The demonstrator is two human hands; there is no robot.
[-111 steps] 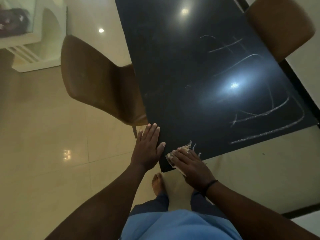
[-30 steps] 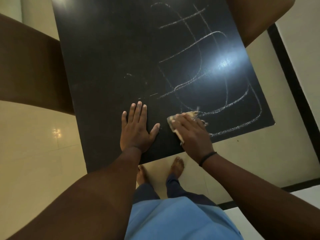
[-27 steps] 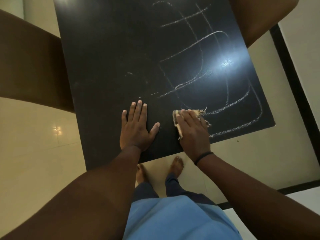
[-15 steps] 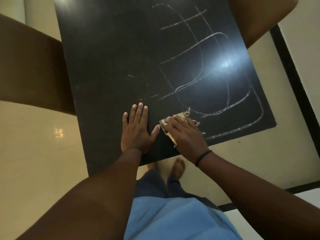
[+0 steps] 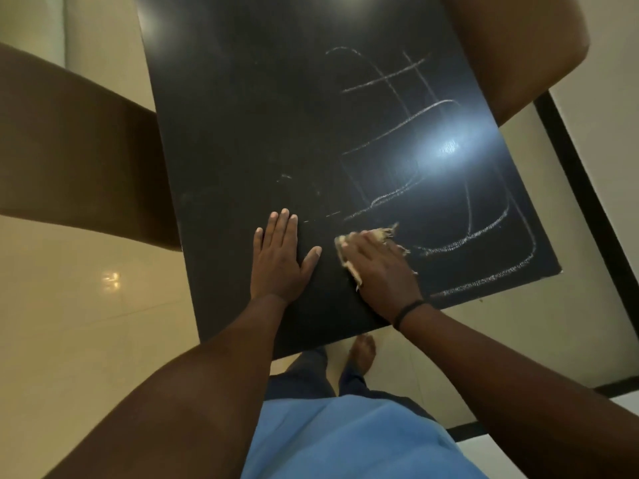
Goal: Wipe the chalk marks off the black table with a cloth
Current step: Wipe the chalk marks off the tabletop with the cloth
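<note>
The fingers (image 5: pixel 281 224) of the left hand (image 5: pixel 279 262) lay straight and together, flat on the black worktop (image 5: pixel 249 115), thumb spread toward the right, grasping nothing. The fingers (image 5: pixel 352 245) of the right hand (image 5: pixel 377 271) were pressed down flat over a pale frayed cloth (image 5: pixel 382 234), and whether they curled into it could not be told; frayed threads stuck out past the fingertips and along the thumb side. The cloth sat on the near part of the worktop, just beside the left thumb and touching the near end of the chalk marks (image 5: pixel 460 242).

The chalk lines covered the right half of the worktop, running out close to its right edge and close to the near right corner. The left half of the surface showed only faint smudges. A bright light reflection (image 5: pixel 447 146) sat among the lines.

The near edge of the worktop ran just behind both wrists, with a bare foot (image 5: pixel 361 352) on the pale floor (image 5: pixel 86 323) just below it. A brown chair (image 5: pixel 79 150) stood against the left edge, and another chair (image 5: pixel 518 46) stood at the far right edge. A black band (image 5: pixel 418 307) circled the right wrist. Open floor lay beyond the near right corner
</note>
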